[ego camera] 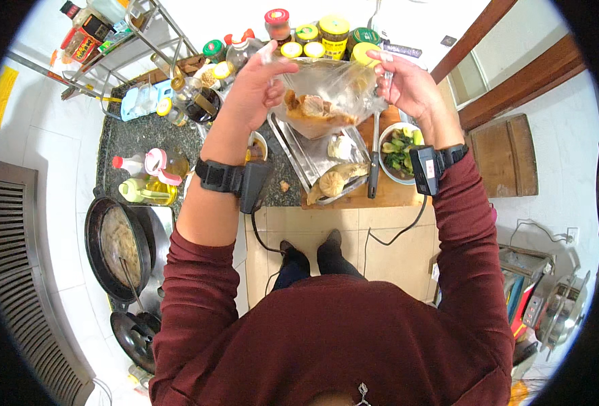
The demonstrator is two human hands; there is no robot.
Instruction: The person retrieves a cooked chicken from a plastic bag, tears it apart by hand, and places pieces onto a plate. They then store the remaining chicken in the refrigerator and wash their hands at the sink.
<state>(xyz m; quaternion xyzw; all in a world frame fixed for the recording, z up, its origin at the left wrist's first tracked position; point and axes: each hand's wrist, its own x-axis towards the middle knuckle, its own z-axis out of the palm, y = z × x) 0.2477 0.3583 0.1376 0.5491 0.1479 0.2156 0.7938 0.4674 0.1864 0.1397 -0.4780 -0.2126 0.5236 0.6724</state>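
Observation:
Between my raised hands hangs a clear plastic bag with brownish pieces of food inside. My left hand grips its left edge with the fingers curled; my right hand pinches the right edge. Below the bag lies a metal tray holding a garlic bulb and a pale, knobbly piece of food, its kind unclear. Right of the tray, a dark-handled utensil rests on a wooden board. A bowl of cooked leafy greens stands beside it.
Lidded jars line the back. Sauce and oil bottles stand on the dark stone counter at the left, above a large black pan. Another bowl is partly behind my left forearm. A metal rack stands at the upper left.

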